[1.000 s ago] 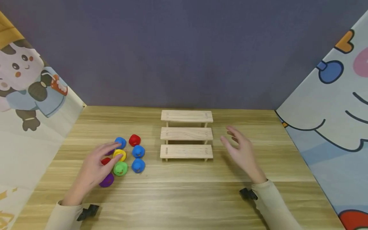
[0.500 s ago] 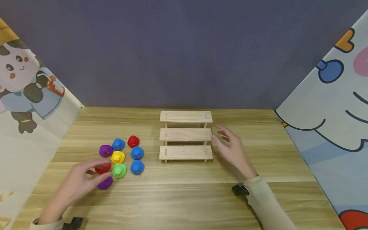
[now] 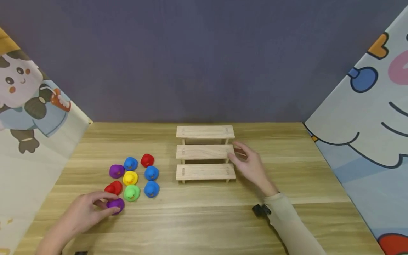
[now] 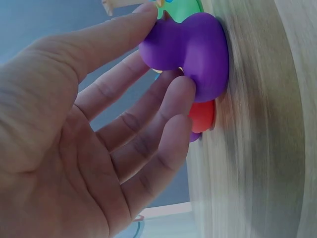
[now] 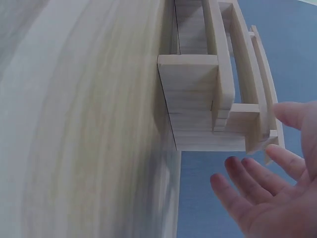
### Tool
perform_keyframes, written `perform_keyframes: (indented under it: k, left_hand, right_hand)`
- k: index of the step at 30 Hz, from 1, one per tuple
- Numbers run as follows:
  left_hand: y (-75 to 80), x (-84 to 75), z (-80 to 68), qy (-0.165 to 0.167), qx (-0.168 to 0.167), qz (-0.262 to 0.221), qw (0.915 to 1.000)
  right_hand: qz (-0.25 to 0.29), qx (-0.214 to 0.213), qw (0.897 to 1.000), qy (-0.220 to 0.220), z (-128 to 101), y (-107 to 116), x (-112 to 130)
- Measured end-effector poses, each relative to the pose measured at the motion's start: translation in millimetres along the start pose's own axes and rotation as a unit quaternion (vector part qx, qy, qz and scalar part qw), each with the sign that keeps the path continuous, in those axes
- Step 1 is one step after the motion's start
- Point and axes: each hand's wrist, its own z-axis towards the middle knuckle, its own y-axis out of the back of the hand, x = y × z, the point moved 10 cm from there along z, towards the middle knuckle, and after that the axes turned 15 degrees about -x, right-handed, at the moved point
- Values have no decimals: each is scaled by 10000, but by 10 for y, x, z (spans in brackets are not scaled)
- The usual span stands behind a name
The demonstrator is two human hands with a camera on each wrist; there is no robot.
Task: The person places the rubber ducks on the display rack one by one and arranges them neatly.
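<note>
A purple toy duck (image 3: 115,205) stands on the table at the near end of a group of small ducks. My left hand (image 3: 87,211) has it between thumb and index finger. In the left wrist view the thumb lies against the head of the purple duck (image 4: 205,59), the index fingertip is hidden behind it, and the other fingers are loosely bent. My right hand (image 3: 250,166) is at the right end of a three-step wooden stand (image 3: 205,152), its fingers spread apart. The right wrist view shows the thumb close to the upper boards of the stand (image 5: 190,99).
Beside the purple duck are a red duck (image 3: 114,187) and a green duck (image 3: 132,193). Behind are a yellow duck (image 3: 130,178), another purple duck (image 3: 117,171), blue ducks (image 3: 151,189) and a further red duck (image 3: 147,160). A dark wall (image 3: 197,63) closes off the table's back.
My left hand has moved toward the near left, from over the yellow and red ducks to the near purple duck. My right hand has moved left to the stand's end.
</note>
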Motion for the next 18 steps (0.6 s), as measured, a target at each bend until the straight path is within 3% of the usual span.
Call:
perform_keyframes:
  k: [13,18]
  left_hand:
    - [-30,24,-23,225,27,-7,9997]
    - [14,51,-47,202,-213,-8,9996]
  right_hand:
    - [129,35,9998,-119,3,-56,-60]
    - [62,53,9999,-138,-3,-38,-88]
